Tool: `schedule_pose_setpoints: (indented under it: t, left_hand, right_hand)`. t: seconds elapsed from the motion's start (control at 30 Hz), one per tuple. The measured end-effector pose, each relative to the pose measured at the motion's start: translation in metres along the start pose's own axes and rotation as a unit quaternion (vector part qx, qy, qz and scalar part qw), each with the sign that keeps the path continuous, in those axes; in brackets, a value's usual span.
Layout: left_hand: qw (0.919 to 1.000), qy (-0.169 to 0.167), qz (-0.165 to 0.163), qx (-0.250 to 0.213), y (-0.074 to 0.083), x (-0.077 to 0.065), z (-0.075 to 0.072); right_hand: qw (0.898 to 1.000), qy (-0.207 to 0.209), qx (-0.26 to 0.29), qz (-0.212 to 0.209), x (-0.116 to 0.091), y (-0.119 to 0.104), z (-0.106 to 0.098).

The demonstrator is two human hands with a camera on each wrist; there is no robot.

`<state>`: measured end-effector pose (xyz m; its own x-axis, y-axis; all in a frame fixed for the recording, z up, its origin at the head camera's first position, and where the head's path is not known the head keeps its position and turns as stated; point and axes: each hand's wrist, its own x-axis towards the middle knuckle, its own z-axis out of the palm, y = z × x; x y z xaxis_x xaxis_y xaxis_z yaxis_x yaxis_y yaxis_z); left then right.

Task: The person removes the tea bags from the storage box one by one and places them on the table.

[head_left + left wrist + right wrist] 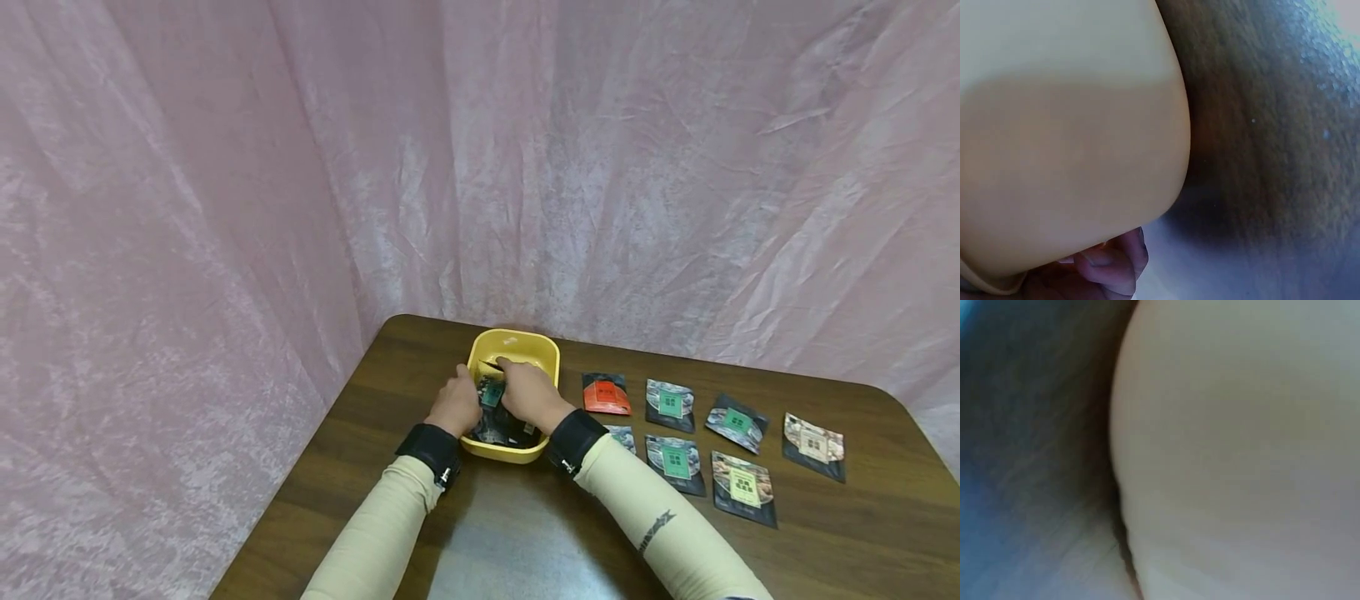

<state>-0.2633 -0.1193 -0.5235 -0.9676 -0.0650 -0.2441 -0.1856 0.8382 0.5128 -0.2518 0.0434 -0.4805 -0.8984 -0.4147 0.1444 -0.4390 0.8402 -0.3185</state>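
A yellow basin (510, 455) stands near the far edge of the table, with dark pouches inside. One pouch with a green label (492, 393) is tipped up between my hands. My left hand (454, 403) is at the basin's left rim with its fingers curled at that pouch's left side; the exact contact is partly hidden. From the right my right hand (529, 393) reaches in and grips the pouch's other side. In the left wrist view the basin's outer wall (1079, 150) covers most of the curled fingers (1107, 265). The wall (1235, 450) fills the right wrist view, which is blurred.
Several flat pouches lie in two rows right of the basin, among them a red one (606, 393), a green-labelled one (675, 463) and a yellow-labelled one (744, 488). My right forearm partly covers another pouch (621, 435). A pink curtain (525, 183) hangs behind the wooden table (817, 533).
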Motion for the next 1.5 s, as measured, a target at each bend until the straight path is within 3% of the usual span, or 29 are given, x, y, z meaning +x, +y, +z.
schedule_pose_setpoints:
  t: [0.27, 0.43, 0.67, 0.9, 1.27, 1.5]
  left_hand:
    - [0.9999, 0.002, -0.004, -0.015, 0.019, -0.03, -0.019]
    - [0.9998, 0.007, -0.007, -0.018, 0.018, -0.036, -0.02]
    - [0.9996, -0.003, -0.016, -0.021, 0.016, -0.037, -0.018]
    - [0.9997, 0.005, -0.014, -0.022, 0.016, -0.036, -0.02]
    - [0.9998, -0.001, -0.011, -0.019, 0.011, -0.03, -0.022]
    - [0.9999, 0.001, -0.004, -0.014, 0.012, -0.029, -0.019]
  right_hand:
    - [0.995, 0.072, 0.07, 0.003, -0.031, 0.004, -0.032]
    - [0.989, 0.126, 0.074, 0.0, -0.062, 0.018, -0.054]
    - [0.984, 0.159, 0.064, 0.04, -0.125, 0.056, -0.086]
    - [0.976, 0.195, -0.016, 0.091, -0.201, 0.104, -0.114]
    - [0.96, 0.114, -0.03, 0.253, -0.306, 0.166, -0.124]
    - [0.946, 0.026, -0.016, 0.324, -0.34, 0.194, -0.124]
